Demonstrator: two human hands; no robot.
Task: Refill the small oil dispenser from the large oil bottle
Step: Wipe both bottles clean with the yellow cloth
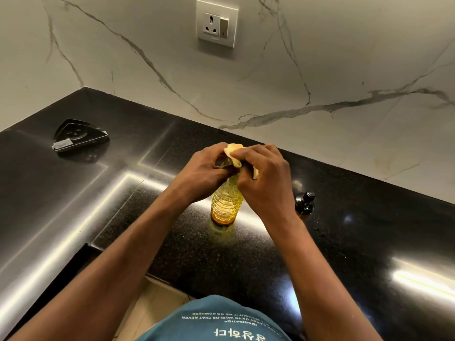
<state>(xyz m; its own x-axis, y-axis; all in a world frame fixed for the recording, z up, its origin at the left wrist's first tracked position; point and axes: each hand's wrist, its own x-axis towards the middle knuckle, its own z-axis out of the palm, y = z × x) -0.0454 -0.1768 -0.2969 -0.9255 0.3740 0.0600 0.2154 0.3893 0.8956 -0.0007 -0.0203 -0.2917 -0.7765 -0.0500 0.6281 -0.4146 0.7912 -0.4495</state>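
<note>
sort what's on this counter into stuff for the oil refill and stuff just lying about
For the job:
- large oil bottle, left hand holding its neck
- pale yellow scrap at the bottle's top, gripped by the right hand; cloth or wrapper, cannot tell
- small dispenser, standing apart to the right

Lying about:
- triangular metal holder, far left
- wall socket

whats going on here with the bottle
A person at a black counter has both hands at the top of the large oil bottle. The left hand grips its neck while the right hand holds what looks like a pale yellow cloth over the cap area. The small oil dispenser stands apart to the right, untouched; no pouring yet.
</note>
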